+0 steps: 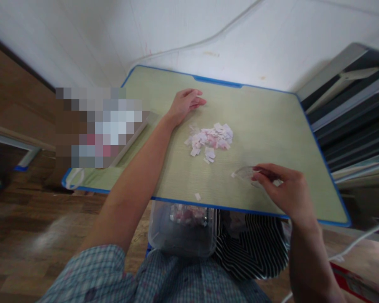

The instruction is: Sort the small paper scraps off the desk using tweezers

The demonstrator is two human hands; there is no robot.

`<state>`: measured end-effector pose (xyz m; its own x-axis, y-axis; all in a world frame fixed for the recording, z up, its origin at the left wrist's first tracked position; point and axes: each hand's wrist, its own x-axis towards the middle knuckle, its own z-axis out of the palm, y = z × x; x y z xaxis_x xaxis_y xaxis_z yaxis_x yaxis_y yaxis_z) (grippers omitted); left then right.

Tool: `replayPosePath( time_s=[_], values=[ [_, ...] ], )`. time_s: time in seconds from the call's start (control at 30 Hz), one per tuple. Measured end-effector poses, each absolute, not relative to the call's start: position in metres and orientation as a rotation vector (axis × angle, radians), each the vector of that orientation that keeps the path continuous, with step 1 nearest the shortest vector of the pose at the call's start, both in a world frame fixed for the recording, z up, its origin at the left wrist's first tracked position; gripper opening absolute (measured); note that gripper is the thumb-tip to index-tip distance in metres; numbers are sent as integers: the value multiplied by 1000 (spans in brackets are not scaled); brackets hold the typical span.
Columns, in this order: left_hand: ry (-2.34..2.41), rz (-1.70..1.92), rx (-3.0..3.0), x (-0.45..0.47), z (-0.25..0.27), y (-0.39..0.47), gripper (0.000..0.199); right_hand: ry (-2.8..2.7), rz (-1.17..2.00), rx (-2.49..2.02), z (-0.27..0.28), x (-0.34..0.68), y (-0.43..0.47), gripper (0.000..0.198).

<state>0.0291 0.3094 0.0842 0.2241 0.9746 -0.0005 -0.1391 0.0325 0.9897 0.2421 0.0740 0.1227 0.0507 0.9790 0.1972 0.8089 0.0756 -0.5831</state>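
A loose pile of small white and pinkish paper-like pieces lies in the middle of the pale green tabletop. Just beyond the pile on its left, my left hand rests low over the table. Its fingers are loosely curled and a little apart, and I see nothing held in them. To the right of the pile and closer to me, my right hand pinches a see-through plastic bag between thumb and fingers. One loose white piece lies by the table's near edge.
A clear plastic bin with shiny wrapped pieces sits below the near edge, beside a black-and-white striped cloth. A pixelated tray-like object stands at the left. Folded dark panels lean at the right; a white wall rises behind.
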Motion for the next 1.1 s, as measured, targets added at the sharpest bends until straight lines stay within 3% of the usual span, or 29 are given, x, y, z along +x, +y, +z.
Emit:
replayPosePath(
  time_s=[0.57, 0.77, 1.1],
  values=[
    [991, 1080, 1184, 30, 86, 309, 19, -1833, 387, -1740, 124, 253, 63, 18],
    [985, 1083, 1169, 30, 86, 309, 18, -1801, 66, -1805, 122, 253, 64, 17],
    [1001, 1081, 1208, 30, 87, 309, 18, -2067, 681, -1805, 142, 289, 52, 18]
  ],
)
